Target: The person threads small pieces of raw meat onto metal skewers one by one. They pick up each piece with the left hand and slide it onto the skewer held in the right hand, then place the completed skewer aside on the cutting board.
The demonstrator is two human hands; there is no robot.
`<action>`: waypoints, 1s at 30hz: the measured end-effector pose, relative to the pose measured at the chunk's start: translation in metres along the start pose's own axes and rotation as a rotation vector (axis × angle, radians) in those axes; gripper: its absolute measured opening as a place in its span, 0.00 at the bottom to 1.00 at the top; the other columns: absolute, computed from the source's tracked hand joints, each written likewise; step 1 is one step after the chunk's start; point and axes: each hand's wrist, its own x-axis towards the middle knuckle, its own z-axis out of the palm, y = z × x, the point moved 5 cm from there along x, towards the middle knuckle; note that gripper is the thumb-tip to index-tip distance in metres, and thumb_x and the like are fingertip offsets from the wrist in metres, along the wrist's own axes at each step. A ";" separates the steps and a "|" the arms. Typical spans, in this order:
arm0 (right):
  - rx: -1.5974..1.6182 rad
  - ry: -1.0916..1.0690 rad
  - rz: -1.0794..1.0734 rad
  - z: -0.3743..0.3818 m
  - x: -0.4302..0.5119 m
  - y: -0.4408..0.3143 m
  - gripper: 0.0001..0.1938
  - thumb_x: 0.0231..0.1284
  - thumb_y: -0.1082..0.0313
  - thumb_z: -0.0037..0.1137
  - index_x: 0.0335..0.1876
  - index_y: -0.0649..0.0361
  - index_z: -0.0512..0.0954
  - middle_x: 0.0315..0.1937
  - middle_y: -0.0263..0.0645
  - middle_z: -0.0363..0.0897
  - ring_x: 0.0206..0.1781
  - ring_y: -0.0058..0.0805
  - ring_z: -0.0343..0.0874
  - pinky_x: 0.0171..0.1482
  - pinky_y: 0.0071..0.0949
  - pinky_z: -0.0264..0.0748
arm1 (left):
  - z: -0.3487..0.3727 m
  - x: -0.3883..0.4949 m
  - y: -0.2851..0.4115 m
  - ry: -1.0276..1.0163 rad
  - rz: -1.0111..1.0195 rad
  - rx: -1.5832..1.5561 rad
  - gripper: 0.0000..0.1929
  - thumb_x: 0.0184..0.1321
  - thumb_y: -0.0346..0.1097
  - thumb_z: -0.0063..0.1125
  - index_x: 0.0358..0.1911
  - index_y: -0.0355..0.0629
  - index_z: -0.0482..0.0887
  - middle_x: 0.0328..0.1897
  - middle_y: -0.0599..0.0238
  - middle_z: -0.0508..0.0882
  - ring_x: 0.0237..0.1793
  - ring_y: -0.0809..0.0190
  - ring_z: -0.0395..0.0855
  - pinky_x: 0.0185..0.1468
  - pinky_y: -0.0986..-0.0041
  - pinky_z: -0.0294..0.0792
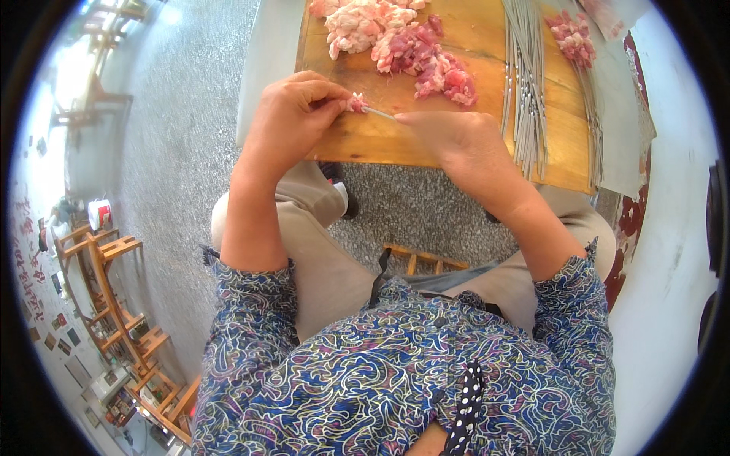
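Note:
My left hand (302,111) pinches a small cluster of raw meat pieces (357,103) between thumb and fingertips. A metal skewer (379,113) runs into that meat from the right. My right hand (450,134), slightly blurred, grips the skewer's other end. Both hands are over the near part of a wooden board (393,139). Beyond them on the board lie a heap of pale, fatty meat chunks (365,25) and a heap of redder meat chunks (436,62). How many pieces are on the skewer cannot be told.
Bare metal skewers (524,91) lie in a bundle right of my right hand. Farther right, loaded meat skewers (573,40) rest side by side near a white wall (678,199). My knees are under the board's near edge. Wooden stools (122,245) stand off to the left.

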 end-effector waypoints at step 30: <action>-0.039 -0.042 0.403 -0.080 -0.040 0.009 0.11 0.76 0.72 0.66 0.58 0.60 0.92 0.25 0.32 0.83 0.28 0.10 0.68 0.32 0.21 0.68 | 0.019 0.003 -0.003 -0.066 -0.208 -0.092 0.08 0.70 0.31 0.74 0.48 0.36 0.94 0.42 0.66 0.93 0.40 0.70 0.88 0.49 0.76 0.79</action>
